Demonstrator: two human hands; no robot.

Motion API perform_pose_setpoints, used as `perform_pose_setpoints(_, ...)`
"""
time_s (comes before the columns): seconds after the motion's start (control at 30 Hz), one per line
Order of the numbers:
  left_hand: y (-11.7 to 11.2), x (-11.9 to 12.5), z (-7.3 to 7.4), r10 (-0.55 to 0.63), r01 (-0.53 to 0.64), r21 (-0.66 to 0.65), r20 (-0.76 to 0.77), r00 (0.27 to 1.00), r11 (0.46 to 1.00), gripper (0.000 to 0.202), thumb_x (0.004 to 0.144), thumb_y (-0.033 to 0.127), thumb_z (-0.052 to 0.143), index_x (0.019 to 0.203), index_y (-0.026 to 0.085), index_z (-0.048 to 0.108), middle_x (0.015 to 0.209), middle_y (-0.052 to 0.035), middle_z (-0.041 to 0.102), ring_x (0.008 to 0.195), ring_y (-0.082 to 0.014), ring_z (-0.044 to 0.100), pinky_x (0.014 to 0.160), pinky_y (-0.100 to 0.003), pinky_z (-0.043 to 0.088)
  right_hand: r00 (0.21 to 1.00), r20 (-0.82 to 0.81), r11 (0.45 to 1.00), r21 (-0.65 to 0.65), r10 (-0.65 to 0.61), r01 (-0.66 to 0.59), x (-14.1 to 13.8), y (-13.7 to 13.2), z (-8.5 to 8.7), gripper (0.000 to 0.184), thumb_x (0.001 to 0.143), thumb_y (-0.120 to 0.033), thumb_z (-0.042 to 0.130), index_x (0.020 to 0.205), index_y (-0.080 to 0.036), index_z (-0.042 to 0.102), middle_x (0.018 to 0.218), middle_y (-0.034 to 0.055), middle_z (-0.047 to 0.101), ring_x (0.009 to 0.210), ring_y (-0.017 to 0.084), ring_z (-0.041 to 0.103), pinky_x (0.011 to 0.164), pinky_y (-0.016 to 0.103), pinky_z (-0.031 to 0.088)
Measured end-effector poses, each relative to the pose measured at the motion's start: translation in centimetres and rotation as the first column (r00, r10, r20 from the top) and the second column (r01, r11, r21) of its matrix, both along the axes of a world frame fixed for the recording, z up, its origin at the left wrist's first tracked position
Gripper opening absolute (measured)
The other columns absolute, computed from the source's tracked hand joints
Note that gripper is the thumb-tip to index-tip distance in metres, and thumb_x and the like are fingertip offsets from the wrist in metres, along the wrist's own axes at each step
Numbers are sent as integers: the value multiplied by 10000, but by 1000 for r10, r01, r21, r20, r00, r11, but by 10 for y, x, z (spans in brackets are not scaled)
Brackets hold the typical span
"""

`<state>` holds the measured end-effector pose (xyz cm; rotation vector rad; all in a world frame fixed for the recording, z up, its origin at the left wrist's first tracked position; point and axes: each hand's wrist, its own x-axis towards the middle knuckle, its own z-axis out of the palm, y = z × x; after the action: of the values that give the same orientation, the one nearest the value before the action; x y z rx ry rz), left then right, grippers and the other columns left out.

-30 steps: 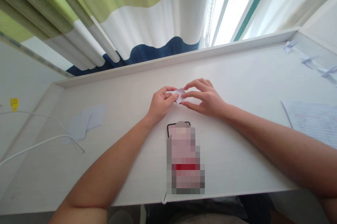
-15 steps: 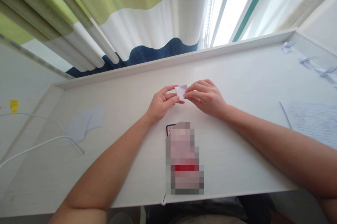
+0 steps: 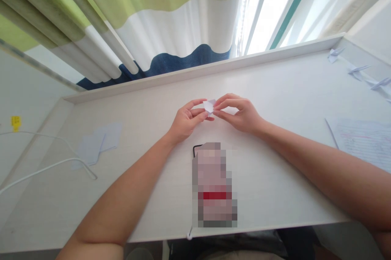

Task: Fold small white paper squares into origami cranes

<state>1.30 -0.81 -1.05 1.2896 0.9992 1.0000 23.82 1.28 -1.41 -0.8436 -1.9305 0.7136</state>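
Observation:
Between my two hands, above the white desk (image 3: pixel 269 174), is a small piece of folded white paper (image 3: pixel 209 107). My left hand (image 3: pixel 189 119) grips its left side, thumb in front and fingers behind. At the paper's right edge, my right hand (image 3: pixel 237 112) pinches it between thumb and fingertips. The paper's near face looks bent, with a pointed upper right corner; its finer creases are too small to make out. Just below the hands lies a phone (image 3: pixel 212 186), its screen blurred out by pixelation.
Flat paper sheets (image 3: pixel 91 146) lie at the left beside a white cable (image 3: pixel 51 169). Several folded paper pieces (image 3: pixel 359 72) line the far right, above a lined written sheet (image 3: pixel 363 138). A raised ledge (image 3: pixel 195 73) borders the desk's back, below curtains (image 3: pixel 180 24).
My right hand has shifted its fingers, opening a wider gap between index finger and thumb. The paper's right side has bent inward. My left hand has stayed nearly still.

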Motion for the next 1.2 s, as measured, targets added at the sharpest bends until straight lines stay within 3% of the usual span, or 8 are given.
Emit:
perform_pose_setpoints(0.13,-2,3,-1,25,-24,-15,5,1000,1000,580,807,313,865,1326,187,640,968,-64,837,889,-241,810,960,-441,606,999,-35,997,-78,-10,7,-3,-5,5,190,949,-421,733,844,-267,767,994,58,786,954,256,719,927,471,547)
perform_pose_setpoints(0.27,-4,8,0,52,-53,-11,-47,997,999,450,818,229,814,1240,179,666,980,-59,834,833,-211,801,968,-442,609,992,-45,986,-122,-122,115,-7,-10,6,184,957,-397,702,845,-254,731,907,42,773,874,232,704,871,442,545)
perform_pose_setpoints(0.4,-4,12,1,79,-79,8,-34,996,997,371,849,294,815,1172,193,665,960,-47,828,786,-192,788,912,-415,621,976,-15,965,-150,-218,213,-11,-14,5,175,963,-390,665,860,-251,694,876,44,778,837,228,703,762,408,552)
perform_pose_setpoints(0.57,-6,16,-2,104,-103,27,-34,994,994,327,887,407,820,1067,207,634,946,-50,823,811,-186,791,862,-362,616,984,21,983,-46,-175,176,-15,-17,1,93,927,-341,660,925,-248,649,911,50,777,855,229,714,803,412,563)
perform_pose_setpoints(0.77,-12,20,-5,146,-118,147,-196,970,982,177,896,224,734,1066,197,695,840,-10,789,749,-147,752,748,-279,579,965,212,986,91,-155,138,-16,-19,-2,126,908,-325,653,832,-242,595,861,51,747,778,204,657,698,353,490)
perform_pose_setpoints(0.97,-15,22,-4,158,-114,171,-270,950,979,190,949,339,724,1085,207,709,719,17,745,741,-172,768,735,-287,580,941,163,953,-1,-298,302,-15,-17,0,153,875,-284,628,811,-248,494,706,-7,651,635,164,607,655,317,459)
perform_pose_setpoints(1.1,-16,21,-6,167,-101,220,-306,938,970,154,961,295,690,1090,225,734,750,10,767,752,-164,757,741,-290,564,954,203,969,-67,-221,239,-15,-16,3,165,842,-272,672,964,-250,562,805,0,692,668,174,621,670,322,460)
perform_pose_setpoints(1.2,-16,20,-6,153,-81,231,-311,938,970,146,952,273,684,1080,227,739,759,11,769,759,-161,754,743,-290,555,953,234,972,-87,-193,218,-15,-15,2,121,876,-298,661,877,-244,552,790,10,688,674,175,608,680,330,450)
